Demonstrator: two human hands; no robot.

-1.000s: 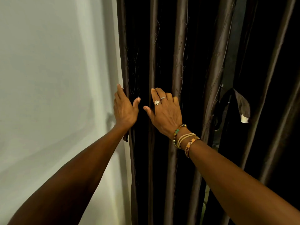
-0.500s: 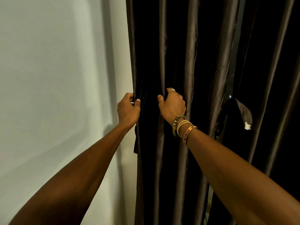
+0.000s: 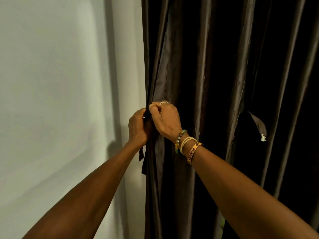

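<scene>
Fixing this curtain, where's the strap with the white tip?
Head view: the strap hangs off the curtain, right of the right hand and clear of it.

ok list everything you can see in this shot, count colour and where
curtain: one, dark brown, hanging in folds across the middle and right
wall: one, pale grey-white, left of the curtain
fabric flap: one, brown with a white tip, sticking out of the curtain at the right
fabric strip: one, dark, hanging at the curtain's left edge just under the left hand
bracelets: three, beaded, cream and orange, on the right wrist
ring: at least one, silvery, on the right hand
left hand: one, gripping the curtain's left edge
right hand: one, gripping a curtain fold beside it
</scene>
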